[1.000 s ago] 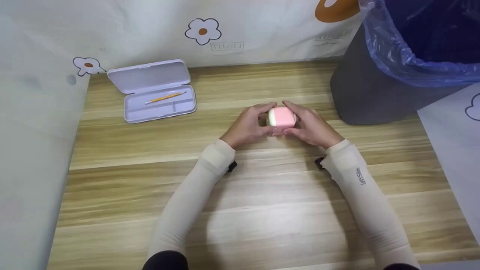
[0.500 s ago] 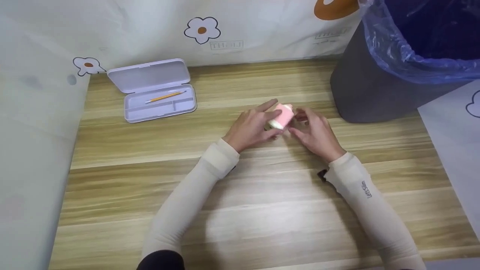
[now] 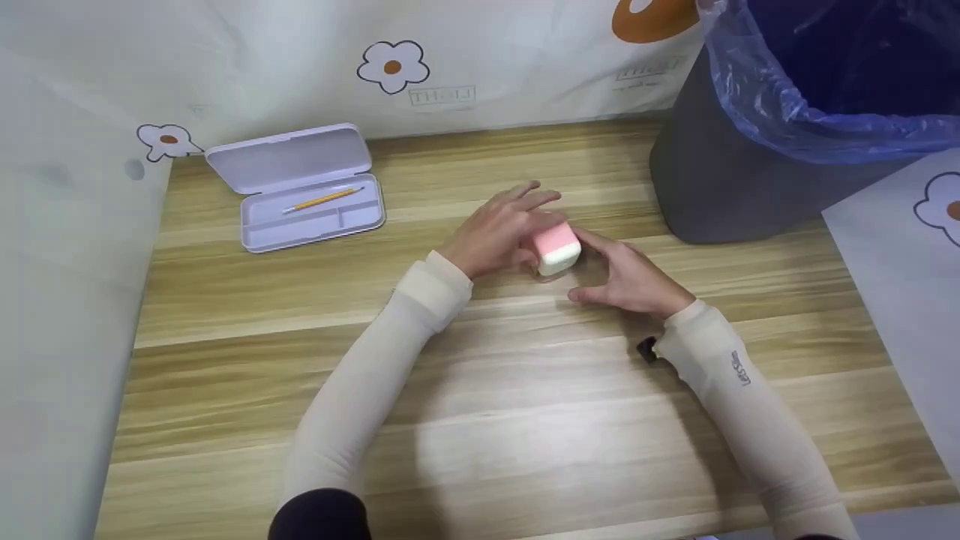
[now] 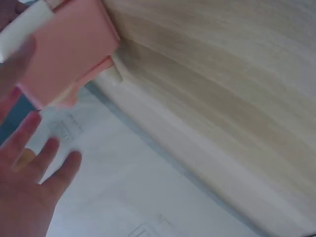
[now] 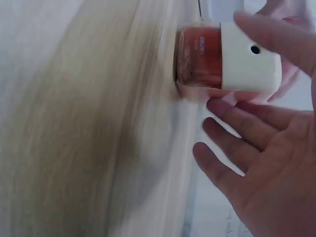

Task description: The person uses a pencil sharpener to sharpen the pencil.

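A pink and white pencil sharpener [image 3: 556,244] stands at the wooden table, between the two hands. In the right wrist view its white front [image 5: 249,61] shows a round dark hole beside a clear reddish drawer. My left hand [image 3: 499,232] pinches its pink end between thumb and forefinger, and the other fingers [image 4: 61,175] are spread apart from it. The right hand [image 3: 634,277] lies at the sharpener's right, its fingers reaching along the far side. That hand's thumb stands away from the fingers, and its fingers are extended in the right wrist view.
A pale lilac pencil case [image 3: 311,229] lies with its lid up at the back left, a yellow pencil [image 3: 322,200] inside. At the back right stands a grey bin [image 3: 720,180] with a blue bag. A flower-patterned cloth [image 3: 510,52] hangs behind the table [image 3: 525,420].
The pencil sharpener has been turned, so its white side now faces front right. The right hand let go, moved away and came back beside it with extended fingers. Left hand stays at the sharpener.
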`<action>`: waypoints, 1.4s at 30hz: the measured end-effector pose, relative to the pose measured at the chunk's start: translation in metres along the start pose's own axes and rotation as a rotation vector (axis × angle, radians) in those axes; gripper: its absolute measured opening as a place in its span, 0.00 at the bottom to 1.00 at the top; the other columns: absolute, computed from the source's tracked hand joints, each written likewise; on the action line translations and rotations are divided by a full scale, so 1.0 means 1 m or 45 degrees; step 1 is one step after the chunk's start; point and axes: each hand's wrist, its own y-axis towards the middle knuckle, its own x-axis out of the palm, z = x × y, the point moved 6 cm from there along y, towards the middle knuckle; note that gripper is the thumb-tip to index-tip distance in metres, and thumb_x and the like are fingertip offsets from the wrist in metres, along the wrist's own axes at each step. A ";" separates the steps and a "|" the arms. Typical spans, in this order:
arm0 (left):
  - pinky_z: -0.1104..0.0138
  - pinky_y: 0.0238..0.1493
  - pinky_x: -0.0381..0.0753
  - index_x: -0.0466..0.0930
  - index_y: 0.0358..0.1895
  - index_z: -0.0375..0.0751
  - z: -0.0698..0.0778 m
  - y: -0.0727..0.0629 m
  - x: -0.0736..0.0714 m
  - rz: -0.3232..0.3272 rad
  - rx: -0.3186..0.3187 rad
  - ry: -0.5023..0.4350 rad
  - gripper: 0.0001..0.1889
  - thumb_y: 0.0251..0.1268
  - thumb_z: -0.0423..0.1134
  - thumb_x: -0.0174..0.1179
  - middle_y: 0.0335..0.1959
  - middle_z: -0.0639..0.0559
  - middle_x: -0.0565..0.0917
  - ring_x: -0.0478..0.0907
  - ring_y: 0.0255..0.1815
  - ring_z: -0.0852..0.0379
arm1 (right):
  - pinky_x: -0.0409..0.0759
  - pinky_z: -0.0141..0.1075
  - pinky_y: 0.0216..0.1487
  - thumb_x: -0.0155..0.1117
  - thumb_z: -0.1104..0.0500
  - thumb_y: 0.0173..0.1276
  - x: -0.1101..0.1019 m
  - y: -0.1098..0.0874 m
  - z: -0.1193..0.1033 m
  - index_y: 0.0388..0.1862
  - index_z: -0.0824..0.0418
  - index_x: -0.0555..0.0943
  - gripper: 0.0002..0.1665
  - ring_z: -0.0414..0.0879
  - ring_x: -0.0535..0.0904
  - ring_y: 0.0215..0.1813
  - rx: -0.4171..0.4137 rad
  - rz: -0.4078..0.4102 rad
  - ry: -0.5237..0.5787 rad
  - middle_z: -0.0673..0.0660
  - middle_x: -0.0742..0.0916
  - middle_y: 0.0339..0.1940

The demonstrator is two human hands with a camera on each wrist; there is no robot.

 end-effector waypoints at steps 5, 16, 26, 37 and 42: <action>0.57 0.61 0.74 0.76 0.66 0.40 -0.008 0.005 0.009 -0.026 -0.069 -0.147 0.35 0.53 0.44 0.75 0.66 0.42 0.76 0.75 0.63 0.47 | 0.62 0.53 0.71 0.81 0.47 0.52 0.000 0.005 0.007 0.74 0.63 0.67 0.54 0.58 0.68 0.71 0.093 0.134 -0.151 0.63 0.76 0.69; 0.57 0.54 0.77 0.76 0.63 0.37 -0.012 0.003 0.011 0.065 -0.146 -0.125 0.34 0.55 0.49 0.74 0.60 0.40 0.79 0.79 0.55 0.47 | 0.64 0.56 0.64 0.82 0.41 0.47 0.004 0.012 0.001 0.60 0.70 0.78 0.48 0.59 0.72 0.60 0.162 0.294 -0.382 0.65 0.84 0.55; 0.64 0.45 0.79 0.81 0.57 0.34 -0.003 -0.010 -0.021 0.351 -0.118 -0.305 0.32 0.50 0.49 0.77 0.52 0.43 0.83 0.79 0.45 0.52 | 0.70 0.52 0.62 0.81 0.47 0.52 -0.013 0.010 -0.020 0.59 0.67 0.80 0.40 0.55 0.76 0.58 0.016 0.444 -0.232 0.59 0.86 0.51; 0.67 0.44 0.78 0.81 0.55 0.33 0.009 -0.020 -0.040 0.426 -0.095 -0.490 0.33 0.45 0.47 0.80 0.49 0.45 0.84 0.79 0.43 0.56 | 0.70 0.48 0.58 0.83 0.48 0.49 -0.026 -0.001 -0.045 0.54 0.62 0.84 0.35 0.49 0.77 0.54 -0.180 0.503 -0.191 0.53 0.87 0.45; 0.67 0.39 0.79 0.83 0.53 0.34 0.012 -0.023 -0.042 0.429 -0.052 -0.569 0.30 0.47 0.46 0.79 0.44 0.49 0.86 0.79 0.37 0.58 | 0.73 0.49 0.58 0.83 0.47 0.49 -0.028 -0.004 -0.051 0.56 0.62 0.84 0.37 0.50 0.78 0.54 -0.231 0.489 -0.186 0.55 0.88 0.48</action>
